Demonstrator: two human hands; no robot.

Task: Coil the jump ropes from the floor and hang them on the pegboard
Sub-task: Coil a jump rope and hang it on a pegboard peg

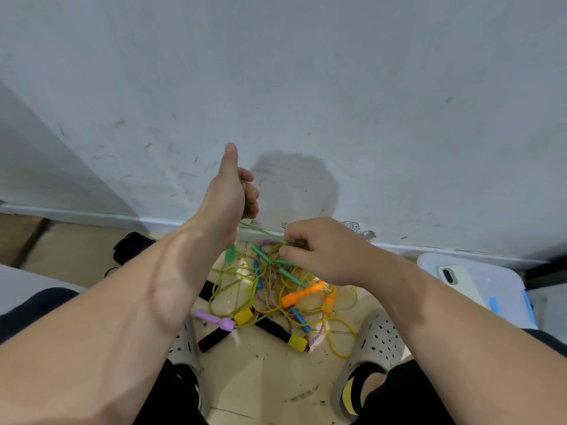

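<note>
Green rope [264, 232] stretched between hands: left hand [230, 191] curls round it, right hand [319, 250] pinches it. Risk: tangled pile [302, 294] below right hand snags, lifts together.

The person's left hand [233, 191] was raised before the scuffed white wall [276, 72], thumb pointing up and fingers curled round a thin green rope [264, 233]. The strand ran down and across to the right hand [319, 253], which pinched it between thumb and fingers. A green handle [230, 254] dangled below the left wrist. Beneath the hands, a tangle of jump ropes [273, 289] lay on the tiled floor [260, 378], with an orange handle [302, 294], a purple handle [214, 319] and a black-and-yellow handle [280, 331] among yellow-green loops. Grey perforated clogs [377, 342] flanked the pile. To the right, a phone [457, 276] lay on a white bin lid [497, 280].
</note>
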